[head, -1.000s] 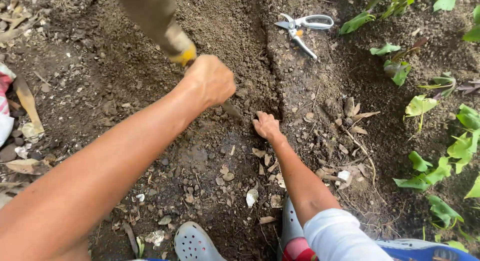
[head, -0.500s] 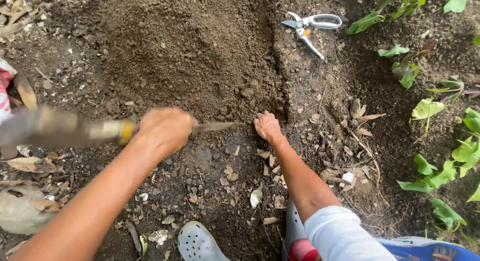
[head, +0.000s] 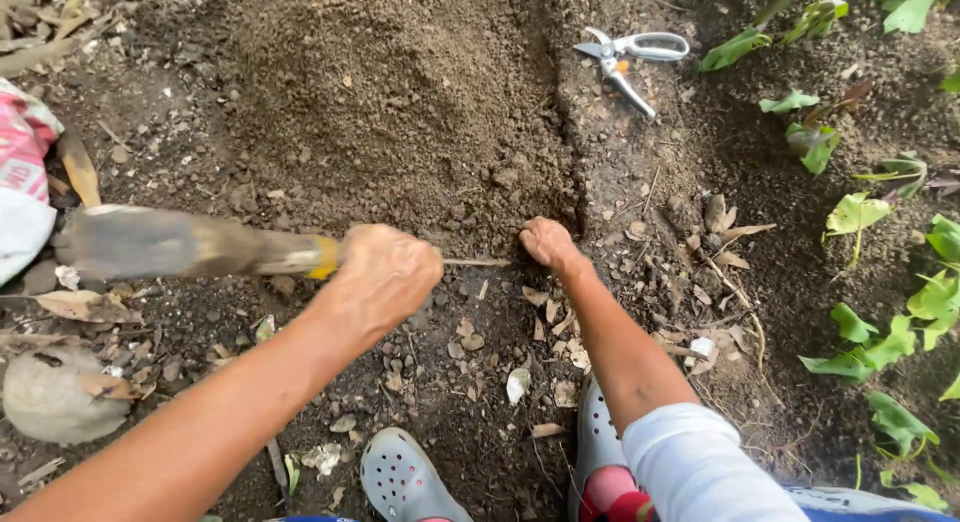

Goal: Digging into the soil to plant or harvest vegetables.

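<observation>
Two bare hands work over dark, crumbly garden soil (head: 400, 112), seen from above by a camera on the person's head. The left hand (head: 385, 277) is closed in a fist around a hand tool (head: 190, 247): its wide, motion-blurred end with a yellow band sticks out to the left of the fist, and a thin tip pokes out to the right, lying level just above the ground and pointing toward the other hand. The right hand (head: 548, 244) rests on the earth at the lower end of a narrow furrow (head: 570, 152), fingers curled down into the loose dirt; whether it grips anything cannot be told. Garden shears (head: 632, 57) with pale handles lie on the soil at upper right, well apart from both hands. Leafy green plants (head: 880, 202) line the right edge. A pink and white sack (head: 22, 172) sits at the left edge, with a round grey stone (head: 55, 397) below it. Grey perforated clogs (head: 405, 477) show at the bottom
</observation>
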